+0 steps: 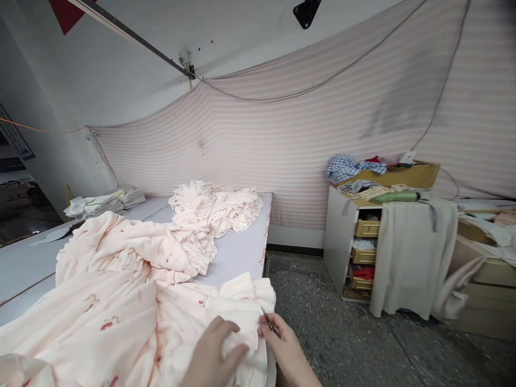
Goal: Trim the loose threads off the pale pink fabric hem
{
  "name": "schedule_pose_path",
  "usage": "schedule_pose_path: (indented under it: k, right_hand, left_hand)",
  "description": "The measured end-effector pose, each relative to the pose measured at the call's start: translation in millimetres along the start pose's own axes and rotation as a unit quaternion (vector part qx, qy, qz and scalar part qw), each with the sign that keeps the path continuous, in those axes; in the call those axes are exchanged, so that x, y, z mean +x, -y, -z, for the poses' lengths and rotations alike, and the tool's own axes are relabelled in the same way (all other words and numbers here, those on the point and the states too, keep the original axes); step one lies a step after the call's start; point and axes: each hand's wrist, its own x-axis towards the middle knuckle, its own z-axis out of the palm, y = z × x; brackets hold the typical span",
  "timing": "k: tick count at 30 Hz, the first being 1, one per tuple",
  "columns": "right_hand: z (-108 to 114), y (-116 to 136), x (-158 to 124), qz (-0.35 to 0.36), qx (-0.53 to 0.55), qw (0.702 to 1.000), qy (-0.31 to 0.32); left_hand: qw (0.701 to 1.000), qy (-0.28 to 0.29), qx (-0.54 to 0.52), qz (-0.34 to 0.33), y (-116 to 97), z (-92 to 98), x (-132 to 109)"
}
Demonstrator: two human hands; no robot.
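Observation:
A big heap of pale pink cloth with small red prints (121, 285) lies over the near part of a grey table (237, 252). My left hand (213, 355) presses down on a ruffled edge of this cloth at the table's near right corner, fingers curled on the fabric. Just to its right, my right hand (284, 346) grips small thread snips (267, 321), their thin blades pointing up and left at the cloth's edge. A second pile of the same ruffled pink cloth (213, 207) sits farther back on the table.
Stacked folded pale cloth (102, 203) lies at the table's far left. A white cabinet with yellow drawers (358, 247) stands to the right, with fabric heaped on top and a beige cloth (411, 252) draped over it. Speckled floor (342, 344) lies between. A striped sheet covers the back wall.

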Motion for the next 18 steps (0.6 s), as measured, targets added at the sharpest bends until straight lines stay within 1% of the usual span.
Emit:
schedule_pose_path:
  k: [1, 2, 3, 5, 8, 10, 12, 14, 16, 18]
  right_hand:
    - [1.4, 1.1, -0.7, 0.004, -0.003, 1.0, -0.002]
    - [3.3, 1.7, -1.2, 0.009, -0.011, 1.0, -0.005]
    - [5.3, 1.7, -1.3, 0.014, -0.023, 1.0, -0.01]
    - [8.0, 0.6, -0.2, 0.021, -0.055, 0.998, -0.02]
    - [6.4, 0.5, 2.2, 0.026, -0.088, 0.996, -0.016]
    - [3.5, 4.7, 1.2, 0.036, -0.088, 0.995, 0.002]
    - [1.2, 11.9, -2.9, 0.05, -0.081, 0.995, 0.028]
    - [-0.7, 19.8, -8.6, 0.06, -0.071, 0.994, 0.064]
    - [-3.0, 25.8, -13.5, 0.062, -0.059, 0.992, 0.094]
    - [-5.0, 29.2, -16.7, 0.06, -0.05, 0.991, 0.107]
  left_hand:
    - [0.993, 0.056, 0.104, -0.011, -3.9, -13.3, 0.9]
    - [0.977, 0.095, 0.188, -0.015, -6.7, -23.7, 1.8]
    - [0.964, 0.113, 0.241, -0.007, -8.2, -31.2, 2.7]
    - [0.954, 0.121, 0.273, -0.005, -8.1, -38.2, 3.9]
    - [0.953, 0.122, 0.278, -0.019, -2.0, -34.4, 3.2]
    - [0.962, 0.097, 0.252, -0.046, 5.0, -27.3, 0.0]
    - [0.978, 0.042, 0.19, -0.081, 13.5, -20.7, -5.4]
    - [0.987, -0.024, 0.122, -0.103, 22.3, -17.7, -11.9]
    - [0.986, -0.082, 0.079, -0.121, 29.9, -18.8, -18.1]
    - [0.979, -0.117, 0.056, -0.156, 35.6, -22.0, -22.9]
